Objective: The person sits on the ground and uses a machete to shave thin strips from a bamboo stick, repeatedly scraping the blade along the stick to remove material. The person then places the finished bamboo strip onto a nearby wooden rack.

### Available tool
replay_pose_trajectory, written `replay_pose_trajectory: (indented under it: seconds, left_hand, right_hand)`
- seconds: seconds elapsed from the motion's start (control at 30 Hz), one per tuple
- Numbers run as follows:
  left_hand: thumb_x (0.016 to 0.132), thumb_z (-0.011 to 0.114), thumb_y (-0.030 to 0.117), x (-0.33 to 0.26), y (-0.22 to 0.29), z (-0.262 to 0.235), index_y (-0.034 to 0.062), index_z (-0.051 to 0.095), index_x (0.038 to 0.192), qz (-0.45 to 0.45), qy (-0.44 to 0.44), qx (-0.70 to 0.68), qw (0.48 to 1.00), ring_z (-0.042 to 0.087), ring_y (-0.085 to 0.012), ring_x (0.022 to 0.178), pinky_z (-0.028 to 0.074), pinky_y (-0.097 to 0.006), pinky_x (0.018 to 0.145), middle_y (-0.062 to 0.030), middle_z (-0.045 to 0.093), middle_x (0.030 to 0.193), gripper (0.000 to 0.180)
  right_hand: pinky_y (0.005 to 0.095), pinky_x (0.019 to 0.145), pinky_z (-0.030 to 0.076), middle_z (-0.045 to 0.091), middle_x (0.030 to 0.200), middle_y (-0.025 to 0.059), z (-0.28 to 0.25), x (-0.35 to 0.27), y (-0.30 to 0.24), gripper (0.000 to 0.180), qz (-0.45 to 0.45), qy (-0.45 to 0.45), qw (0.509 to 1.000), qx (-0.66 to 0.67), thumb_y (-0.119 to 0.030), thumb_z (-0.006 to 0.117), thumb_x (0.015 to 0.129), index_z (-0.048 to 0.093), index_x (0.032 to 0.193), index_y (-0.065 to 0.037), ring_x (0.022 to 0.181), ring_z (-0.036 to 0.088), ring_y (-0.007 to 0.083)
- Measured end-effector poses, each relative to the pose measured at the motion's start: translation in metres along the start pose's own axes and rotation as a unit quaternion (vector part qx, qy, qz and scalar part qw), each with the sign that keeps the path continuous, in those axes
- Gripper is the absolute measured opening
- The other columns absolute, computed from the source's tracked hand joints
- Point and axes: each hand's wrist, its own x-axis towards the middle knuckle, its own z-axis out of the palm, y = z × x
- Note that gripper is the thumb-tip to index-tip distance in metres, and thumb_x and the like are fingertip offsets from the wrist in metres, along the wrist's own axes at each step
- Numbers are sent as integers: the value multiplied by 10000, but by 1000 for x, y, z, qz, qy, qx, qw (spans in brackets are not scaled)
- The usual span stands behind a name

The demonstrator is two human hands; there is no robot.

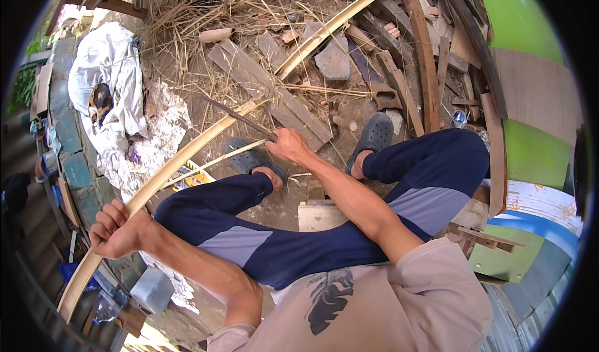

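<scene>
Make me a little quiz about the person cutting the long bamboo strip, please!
1. True or false: the left hand grips the long bamboo strip.
2. What does the right hand hold? A) a hammer B) a long dark blade C) a bottle
3. Fill in: the person wears grey ____ on both feet.

Key:
1. True. The left fingers wrap around the strip near its lower end.
2. B. The blade lies across the strip where the hand works.
3. Clogs. They rest on dirt strewn with straw and wooden planks.
</scene>
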Motion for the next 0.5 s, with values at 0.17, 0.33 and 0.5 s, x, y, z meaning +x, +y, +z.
replay_pose_trajectory:
  seconds: [0.17, 0.33, 0.5]
  left_hand:
    - [812, 418, 249, 3, -3, 1, 195, 174, 560, -10, -13, -7, 1000, 114, -104, 442, 102, -282, 451, 27, 153, 512, 355]
    - [810, 417, 241, -2, -1, 2, 194, 175, 557, -6, -21, -8, 1000, 115, -100, 442, 103, -281, 453, 28, 156, 510, 353]
    - [808, 417, 242, 2, -3, 1, 195, 176, 560, -6, -9, -2, 1000, 115, -98, 443, 103, -282, 451, 29, 156, 510, 350]
  right_hand:
    - [484, 823, 513, 674, 910, 277, 2, 19, 52, 394, 89, -6, 995, 34, -345, 617, 780, 695, 969, -9, 902, 651, 440]
    - [484, 827, 512, 677, 904, 271, 1, 9, 20, 387, 35, -17, 999, 32, -338, 620, 779, 695, 976, -13, 905, 653, 435]
    - [472, 811, 510, 677, 859, 266, 7, 17, 20, 387, 73, 14, 996, 42, -334, 622, 774, 683, 919, 19, 859, 657, 437]
